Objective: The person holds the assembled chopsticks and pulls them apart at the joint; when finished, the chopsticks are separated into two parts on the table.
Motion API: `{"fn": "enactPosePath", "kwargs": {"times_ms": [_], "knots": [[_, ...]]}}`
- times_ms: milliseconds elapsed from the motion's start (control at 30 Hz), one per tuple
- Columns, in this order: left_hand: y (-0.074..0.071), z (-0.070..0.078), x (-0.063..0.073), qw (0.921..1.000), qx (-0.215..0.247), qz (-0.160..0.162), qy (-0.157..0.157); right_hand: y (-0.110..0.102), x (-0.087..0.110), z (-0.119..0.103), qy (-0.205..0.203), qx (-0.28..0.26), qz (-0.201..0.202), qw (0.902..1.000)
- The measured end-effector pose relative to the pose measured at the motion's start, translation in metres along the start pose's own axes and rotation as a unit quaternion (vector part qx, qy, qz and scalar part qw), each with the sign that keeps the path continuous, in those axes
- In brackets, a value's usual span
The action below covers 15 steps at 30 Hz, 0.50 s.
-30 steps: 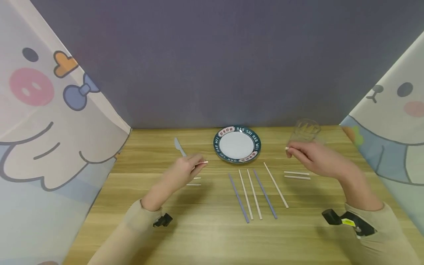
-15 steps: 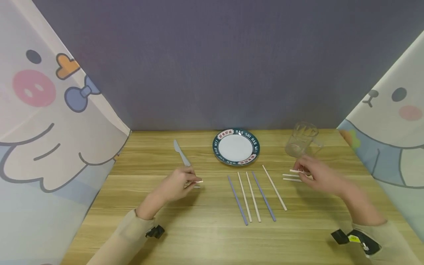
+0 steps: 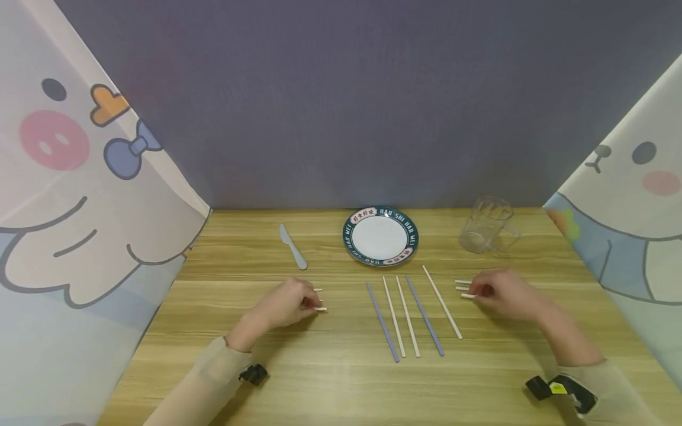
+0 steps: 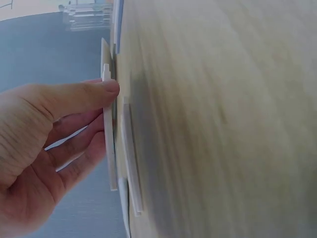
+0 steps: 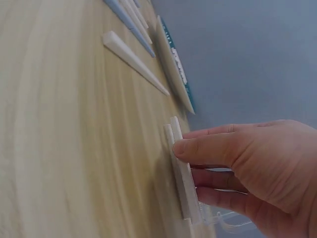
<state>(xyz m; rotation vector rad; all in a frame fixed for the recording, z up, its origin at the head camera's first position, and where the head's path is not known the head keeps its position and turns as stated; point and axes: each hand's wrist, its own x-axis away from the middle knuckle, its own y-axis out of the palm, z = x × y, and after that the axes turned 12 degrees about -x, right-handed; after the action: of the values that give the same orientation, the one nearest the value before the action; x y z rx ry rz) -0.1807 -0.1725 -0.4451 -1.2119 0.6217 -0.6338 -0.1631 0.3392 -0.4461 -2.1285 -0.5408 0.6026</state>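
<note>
In the head view my left hand (image 3: 288, 303) is low over the left side of the table. It pinches a short white stick (image 4: 110, 148) between thumb and fingers, and another short stick (image 4: 130, 158) lies close by on the wood. On the right, my right hand (image 3: 508, 296) pinches a short white stick (image 5: 186, 181) close to the tabletop. Beyond it lie two similar sticks, the nearer one (image 3: 461, 289) partly covered by the fingers. Between the hands, long blue chopsticks (image 3: 382, 322) and white chopsticks (image 3: 407, 316) lie side by side, slanting.
A green-rimmed white plate (image 3: 379, 236) lies at the back middle. A clear glass mug (image 3: 485, 226) is at the back right. Left of the plate is a pale table knife (image 3: 293, 247). A dark panel (image 3: 341, 106) and printed cartoon side panels enclose the table (image 3: 341, 384).
Both hands have come down toward the table and nearer the front, each with a short white stick. The knife and mug, partly covered before, now show fully.
</note>
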Motion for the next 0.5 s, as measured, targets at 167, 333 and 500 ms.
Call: {"fn": "enactPosePath", "kwargs": {"times_ms": [167, 333, 500], "knots": [[0.006, -0.004, 0.001, 1.0, 0.003, -0.005, -0.001, 0.003, 0.001, 0.0, 0.012, 0.001, -0.019, 0.9998], [0.01, -0.01, 0.0, 0.9997, 0.019, -0.014, 0.0, 0.004, 0.001, 0.001, 0.018, -0.003, -0.023, 0.9996], [0.008, -0.013, -0.003, 0.9993, 0.025, -0.029, -0.003, 0.007, -0.001, -0.002, 0.027, 0.01, -0.007, 0.9996]]}}
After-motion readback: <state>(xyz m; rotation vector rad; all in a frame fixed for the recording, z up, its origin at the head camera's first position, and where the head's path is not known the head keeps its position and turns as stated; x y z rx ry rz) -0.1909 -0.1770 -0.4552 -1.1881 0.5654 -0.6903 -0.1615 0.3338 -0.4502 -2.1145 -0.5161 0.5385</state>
